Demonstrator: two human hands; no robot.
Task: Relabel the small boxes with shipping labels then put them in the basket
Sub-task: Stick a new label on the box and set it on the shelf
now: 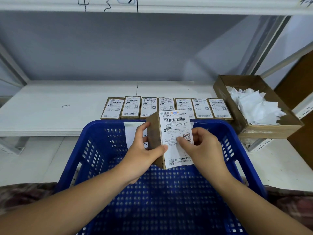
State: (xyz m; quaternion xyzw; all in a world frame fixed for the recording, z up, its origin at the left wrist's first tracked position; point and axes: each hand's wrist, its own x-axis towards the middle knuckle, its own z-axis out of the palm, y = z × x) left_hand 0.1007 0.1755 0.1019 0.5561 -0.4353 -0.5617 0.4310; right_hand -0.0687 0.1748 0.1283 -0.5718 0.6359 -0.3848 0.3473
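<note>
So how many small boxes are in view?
8: seven small boxes in a row on the shelf behind the blue basket, one held box between left hand and right hand.

Even, soft indoor light; faint shadows; wide-angle bending at edges; lower corners blurred.

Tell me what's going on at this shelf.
A person holds a small box over the blue basket: the left hand grips its side while the right hand pinches the shipping label on its face. Seven labelled boxes sit in a row on the shelf behind, beside a cardboard tray of paper scraps.
</note>
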